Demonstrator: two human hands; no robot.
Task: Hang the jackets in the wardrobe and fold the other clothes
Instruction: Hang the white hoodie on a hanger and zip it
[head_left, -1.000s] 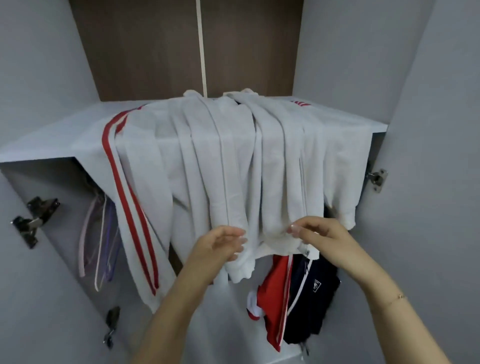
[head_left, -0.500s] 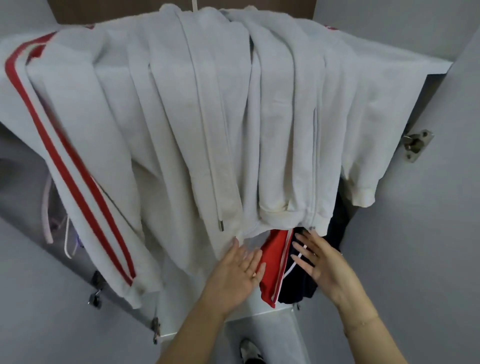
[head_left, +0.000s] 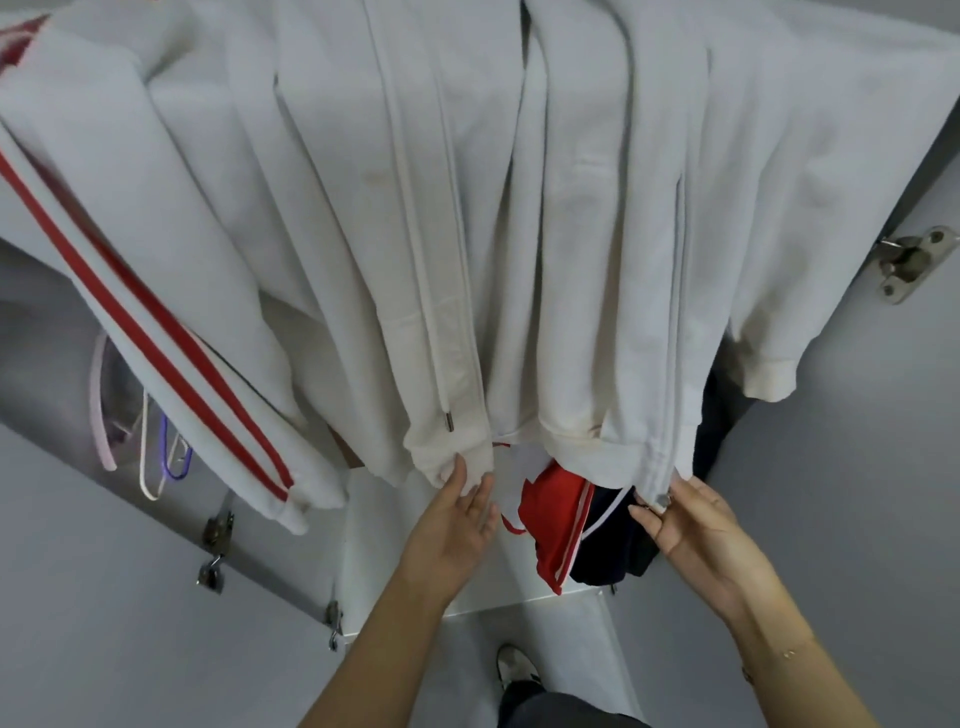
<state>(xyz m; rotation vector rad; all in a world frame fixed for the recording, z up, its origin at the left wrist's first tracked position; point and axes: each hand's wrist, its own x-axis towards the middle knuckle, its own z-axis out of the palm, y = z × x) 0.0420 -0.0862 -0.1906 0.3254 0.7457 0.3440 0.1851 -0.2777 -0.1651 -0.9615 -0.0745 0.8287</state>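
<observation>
A white zip-up jacket (head_left: 467, 208) with red stripes on its sleeve (head_left: 156, 332) lies draped over a wardrobe shelf, its hem hanging down toward me. My left hand (head_left: 457, 525) reaches up with straight fingers that touch the left hem corner. My right hand (head_left: 696, 525) is open too, fingertips at the zipper end of the right hem. Behind the hem hang a red garment (head_left: 550, 514) with white stripes and a dark navy garment (head_left: 618, 540).
Several plastic hangers (head_left: 150, 436) in pink, white and purple hang at the left inside the wardrobe. Metal door hinges (head_left: 904, 260) (head_left: 213, 551) stick out at both sides. Grey wardrobe doors (head_left: 857, 493) stand open on both sides. My shoe (head_left: 514, 665) shows on the floor below.
The view has tilted down and moved closer to the jacket. Both hands let go of the hem a second ago and now reach up with open fingers to its lower edge.
</observation>
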